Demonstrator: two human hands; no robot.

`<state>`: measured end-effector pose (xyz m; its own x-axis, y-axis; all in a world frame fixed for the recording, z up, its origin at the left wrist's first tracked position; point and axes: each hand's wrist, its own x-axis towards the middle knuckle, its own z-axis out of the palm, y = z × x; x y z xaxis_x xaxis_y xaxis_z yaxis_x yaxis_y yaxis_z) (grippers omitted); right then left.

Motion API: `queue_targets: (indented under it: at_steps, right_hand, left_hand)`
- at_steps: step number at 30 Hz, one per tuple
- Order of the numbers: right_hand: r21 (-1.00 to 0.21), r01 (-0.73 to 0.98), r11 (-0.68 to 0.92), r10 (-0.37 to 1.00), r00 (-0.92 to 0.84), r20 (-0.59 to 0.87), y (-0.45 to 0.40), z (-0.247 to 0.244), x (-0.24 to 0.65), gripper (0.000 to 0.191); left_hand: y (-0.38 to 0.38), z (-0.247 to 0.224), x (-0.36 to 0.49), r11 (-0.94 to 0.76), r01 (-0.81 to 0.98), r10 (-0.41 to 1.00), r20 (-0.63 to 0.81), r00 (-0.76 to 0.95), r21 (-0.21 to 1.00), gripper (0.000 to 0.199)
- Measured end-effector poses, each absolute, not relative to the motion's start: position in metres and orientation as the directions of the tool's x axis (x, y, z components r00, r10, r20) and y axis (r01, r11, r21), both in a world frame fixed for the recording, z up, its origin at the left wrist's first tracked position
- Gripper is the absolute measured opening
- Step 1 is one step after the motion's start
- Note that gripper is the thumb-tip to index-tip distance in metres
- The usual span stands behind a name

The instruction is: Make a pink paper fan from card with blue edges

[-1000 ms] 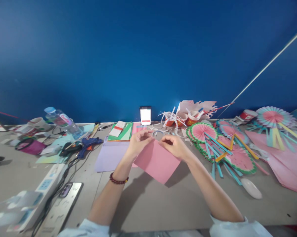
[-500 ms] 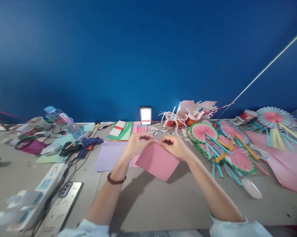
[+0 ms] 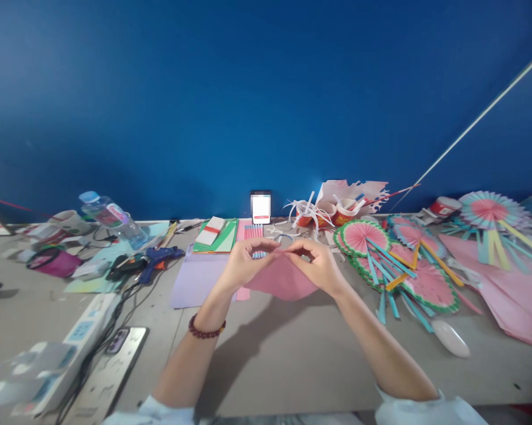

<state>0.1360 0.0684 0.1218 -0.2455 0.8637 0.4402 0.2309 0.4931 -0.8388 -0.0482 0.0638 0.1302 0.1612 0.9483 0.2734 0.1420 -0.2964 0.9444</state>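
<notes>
A sheet of pink paper (image 3: 283, 279) hangs from the fingertips of both my hands, above the middle of the table. My left hand (image 3: 247, 260) pinches its top edge from the left, a beaded bracelet on that wrist. My right hand (image 3: 315, 263) pinches the same edge, with both thumbs and forefingers nearly meeting at the centre. The sheet tilts away, so only a shallow part of it shows below the fingers. Beneath and behind my left hand lie lilac paper (image 3: 195, 280) and a green paper stack (image 3: 228, 236).
Right of my hands lie watermelon-patterned paper fans (image 3: 429, 286), a white spoon-like piece (image 3: 450, 338) and pink sheets (image 3: 513, 295). Red cups (image 3: 343, 211) hold paper strips. Leftward are a glue gun (image 3: 157, 260), a bottle (image 3: 113, 217), a power strip (image 3: 71, 348) and a phone (image 3: 106, 372).
The pink paper has tipped from a broad diamond-like face to a foreshortened, flatter view. My fingertips have come closer together along its top edge.
</notes>
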Motion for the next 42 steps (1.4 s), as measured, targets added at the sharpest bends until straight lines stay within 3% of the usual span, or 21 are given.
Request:
queue_targets:
  at_steps: [28, 34, 42]
  right_hand:
    - [-0.738, 0.316, 0.596, 0.799, -0.139, 0.585, 0.060, 0.120, 0.127, 0.011]
    - [-0.744, 0.347, 0.571, 0.814, -0.124, 0.567, 0.058, 0.118, 0.125, 0.014]
    - [-0.884, 0.217, 0.414, 0.910, -0.088, 0.405, 0.063, 0.115, 0.124, 0.010]
  left_hand:
    - [0.053, 0.136, -0.038, -0.317, 0.187, 0.948, 0.312, 0.057, 0.930, 0.022]
    - [0.052, 0.138, -0.036, -0.343, 0.214, 0.939, 0.341, 0.043, 0.915, 0.016]
    - [0.049, 0.140, -0.033, -0.426, 0.256, 0.900, 0.435, 0.021, 0.868, 0.020]
